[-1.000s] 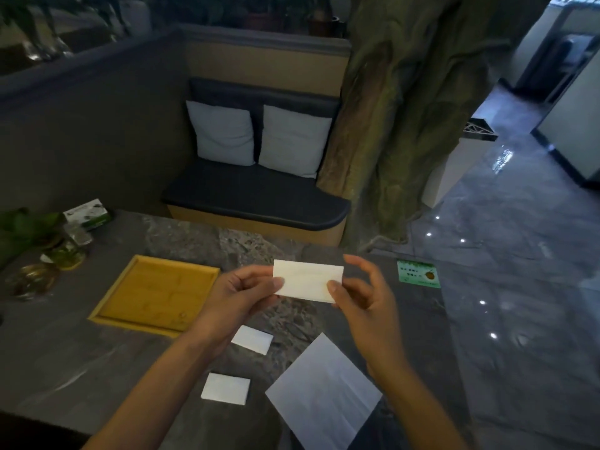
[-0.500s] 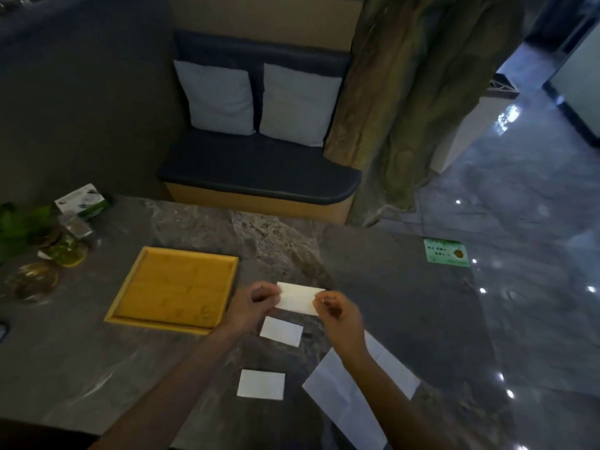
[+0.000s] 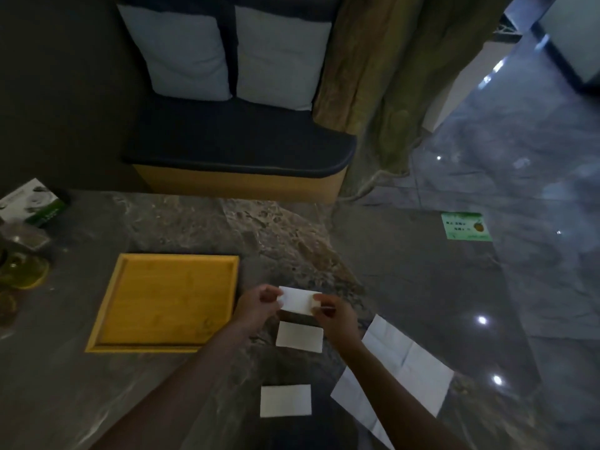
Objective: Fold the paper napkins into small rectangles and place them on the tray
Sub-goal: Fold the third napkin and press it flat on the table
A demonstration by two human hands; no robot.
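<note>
Nearest the viewer, a folded white rectangle (image 3: 285, 400) lay flat on the dark stone table (image 3: 406, 271). To its right an unfolded napkin (image 3: 399, 371) was spread open, its near corner cut off by the frame and partly hidden under the right forearm. A little farther, a second folded rectangle (image 3: 299, 336) lay just below the hands.

Above it, the left hand (image 3: 258, 308) and right hand (image 3: 334, 315) each pinched one short end of a third folded napkin (image 3: 298, 298) between thumb and fingertips. Compared with a second earlier, this napkin looked shorter and had come down from chest height to just over the table, so the fold seems finished and ready for placing. Whether it touched the table could not be told.

To the left, the yellow wooden tray (image 3: 107, 323) held no napkins yet.

Farther left, a white and green box (image 3: 31, 203) and some glassware were too dim to identify. Beyond the table stood a cushioned bench (image 3: 237, 147).
</note>
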